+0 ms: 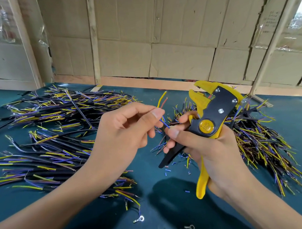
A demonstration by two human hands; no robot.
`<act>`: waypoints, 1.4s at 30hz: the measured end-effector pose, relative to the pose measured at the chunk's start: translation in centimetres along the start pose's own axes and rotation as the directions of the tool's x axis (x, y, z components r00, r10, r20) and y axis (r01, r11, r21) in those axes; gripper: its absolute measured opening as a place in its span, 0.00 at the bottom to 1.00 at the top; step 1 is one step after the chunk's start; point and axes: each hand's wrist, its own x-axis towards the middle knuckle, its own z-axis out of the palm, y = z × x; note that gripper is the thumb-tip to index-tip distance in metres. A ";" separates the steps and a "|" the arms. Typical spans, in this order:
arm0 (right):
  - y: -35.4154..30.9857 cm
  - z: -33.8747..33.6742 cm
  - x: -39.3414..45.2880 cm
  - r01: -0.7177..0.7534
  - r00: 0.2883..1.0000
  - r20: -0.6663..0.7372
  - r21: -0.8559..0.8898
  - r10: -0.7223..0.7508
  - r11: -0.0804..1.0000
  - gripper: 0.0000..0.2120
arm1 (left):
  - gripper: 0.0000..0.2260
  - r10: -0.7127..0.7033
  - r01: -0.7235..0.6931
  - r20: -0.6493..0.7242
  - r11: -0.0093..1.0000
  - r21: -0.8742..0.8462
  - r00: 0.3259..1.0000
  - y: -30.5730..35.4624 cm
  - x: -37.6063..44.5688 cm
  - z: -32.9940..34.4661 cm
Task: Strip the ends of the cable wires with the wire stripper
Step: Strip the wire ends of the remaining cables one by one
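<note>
My left hand [127, 130] pinches a cable's wires between thumb and fingers; a yellow wire [161, 98] and a thin red wire stick up past the thumb. A blue wire [164, 123] runs from that pinch down to my right hand [203, 146], whose thumb and forefinger pinch its end. The right hand also grips the yellow and black wire stripper [214, 107] by its handles, jaws pointing up and away from the wires. The cable's black sheath is hidden behind the hands.
Piles of short black cables with yellow, blue and purple wires lie on the dark green table [174, 201]: a large pile at left [58, 127] and another at right [257, 136]. Insulation scraps and ring terminals [140, 219] scatter near the front. A cardboard wall stands behind.
</note>
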 end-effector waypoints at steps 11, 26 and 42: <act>0.6 0.4 -0.3 -0.008 1.000 0.028 -0.001 0.008 1.000 0.09 | 0.07 -0.120 0.113 -0.106 0.991 -0.075 0.987 -0.6 -0.3 1.0; -0.3 -1.0 -0.1 -0.278 0.908 0.302 -0.089 0.292 0.956 0.08 | 0.11 -0.182 0.178 -0.001 0.964 -0.200 0.983 1.3 2.1 -2.0; -0.1 -0.8 -0.3 -0.269 0.904 0.296 -0.170 0.309 0.948 0.13 | 0.05 -0.200 0.212 0.098 0.968 -0.132 0.975 1.2 1.7 -1.8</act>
